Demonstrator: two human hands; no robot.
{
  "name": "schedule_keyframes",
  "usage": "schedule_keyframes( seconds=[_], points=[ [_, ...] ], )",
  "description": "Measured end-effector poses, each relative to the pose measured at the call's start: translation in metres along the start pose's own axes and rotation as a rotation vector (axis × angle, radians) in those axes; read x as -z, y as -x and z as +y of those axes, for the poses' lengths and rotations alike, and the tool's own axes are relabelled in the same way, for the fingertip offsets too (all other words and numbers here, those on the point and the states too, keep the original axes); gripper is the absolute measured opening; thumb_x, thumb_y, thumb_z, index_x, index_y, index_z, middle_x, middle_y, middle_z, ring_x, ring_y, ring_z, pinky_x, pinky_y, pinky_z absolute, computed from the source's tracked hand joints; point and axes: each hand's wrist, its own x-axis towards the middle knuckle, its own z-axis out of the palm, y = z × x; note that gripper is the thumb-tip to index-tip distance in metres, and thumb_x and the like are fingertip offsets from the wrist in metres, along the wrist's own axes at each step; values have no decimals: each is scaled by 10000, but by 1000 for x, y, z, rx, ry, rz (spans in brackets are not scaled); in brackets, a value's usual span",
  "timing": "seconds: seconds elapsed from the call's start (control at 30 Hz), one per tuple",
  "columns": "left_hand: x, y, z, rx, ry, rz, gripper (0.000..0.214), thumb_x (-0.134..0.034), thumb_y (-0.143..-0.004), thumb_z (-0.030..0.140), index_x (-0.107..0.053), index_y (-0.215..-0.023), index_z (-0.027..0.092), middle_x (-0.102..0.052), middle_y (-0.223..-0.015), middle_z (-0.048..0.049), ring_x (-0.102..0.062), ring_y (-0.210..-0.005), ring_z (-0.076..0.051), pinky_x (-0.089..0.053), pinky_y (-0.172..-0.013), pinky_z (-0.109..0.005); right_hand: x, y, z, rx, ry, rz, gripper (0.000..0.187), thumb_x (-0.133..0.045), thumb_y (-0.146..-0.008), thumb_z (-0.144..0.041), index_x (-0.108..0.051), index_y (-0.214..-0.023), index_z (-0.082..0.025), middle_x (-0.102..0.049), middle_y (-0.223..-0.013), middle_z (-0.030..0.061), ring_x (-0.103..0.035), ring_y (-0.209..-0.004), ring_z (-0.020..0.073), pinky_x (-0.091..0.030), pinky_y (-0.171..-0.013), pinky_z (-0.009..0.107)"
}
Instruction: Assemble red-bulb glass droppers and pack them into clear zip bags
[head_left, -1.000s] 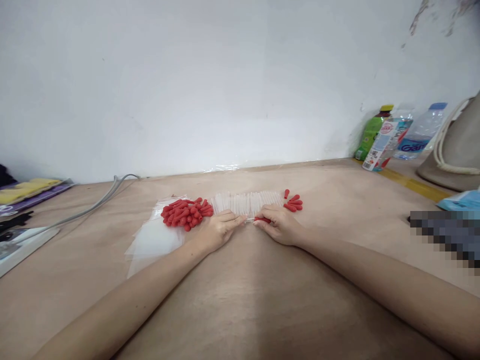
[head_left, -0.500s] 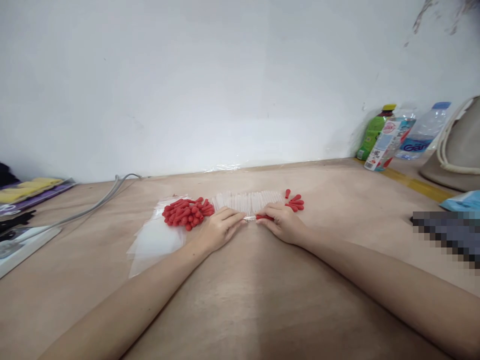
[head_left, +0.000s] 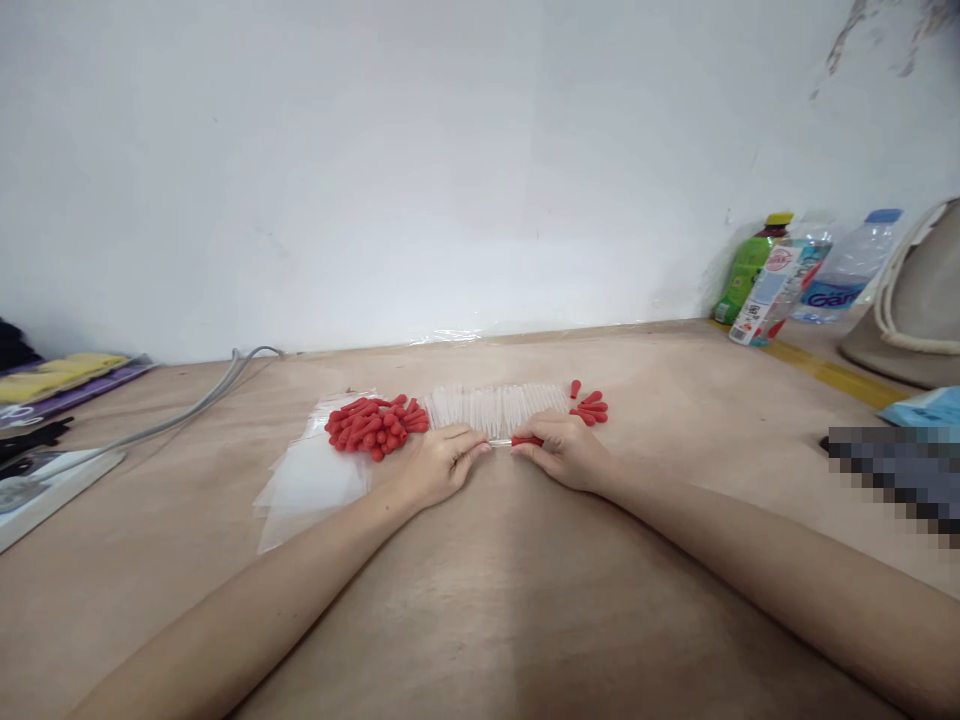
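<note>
My left hand [head_left: 439, 463] and my right hand [head_left: 564, 450] meet at the middle of the wooden table [head_left: 480, 600], both pinched on one dropper. The left fingers hold its clear tube [head_left: 499, 441]; the right fingers grip its red rubber bulb [head_left: 525, 441]. Just behind the hands lies a row of clear tubes [head_left: 495, 407]. A heap of red bulbs [head_left: 373, 427] sits left of the row, beside my left hand. A few loose red bulbs [head_left: 589, 405] lie right of the row, behind my right hand.
Clear plastic bags [head_left: 307, 480] lie under and in front of the red heap. A grey cable [head_left: 180, 415] runs off to the left toward books [head_left: 45, 480]. Bottles [head_left: 780, 275] stand at the far right by the wall, next to a beige bag [head_left: 915, 300].
Both hands have stayed almost in place, shifting only slightly while pinching the tube and red bulb together. The piles have not moved.
</note>
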Motion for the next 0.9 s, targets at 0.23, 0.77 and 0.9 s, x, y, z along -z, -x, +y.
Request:
schedule_keyframes(
  seconds=[0.23, 0.77, 0.9],
  points=[
    [-2, 0, -2, -15, 14, -40, 219, -412, -876, 208, -614, -835, 133, -610, -726, -46, -553, -643, -122, -448, -604, -235, 0, 0, 0, 101, 53, -69, 124, -490, -817, -213, -605, -825, -166, -610, -708, 50, -539, -676, 152, -434, -633, 276],
    [-5, 2, -8, -50, 5, 53, 195, -453, -866, 220, -604, -949, 127, -625, -830, -76, -579, -730, -139, -485, -651, -256, 10, 3, 10, 27, 126, -34, 115, -525, -811, -259, -604, -827, -177, -643, -743, 32, -565, -708, 152, -373, -694, 311],
    [-5, 4, -8, -55, -18, 58, 212, -438, -873, 237, -613, -947, 144, -624, -821, -67, -578, -719, -134, -484, -644, -250, 8, 3, 9, 57, 101, -52, 104, -518, -806, -245, -597, -817, -178, -622, -727, 35, -546, -696, 150, -381, -674, 299]
  ],
)
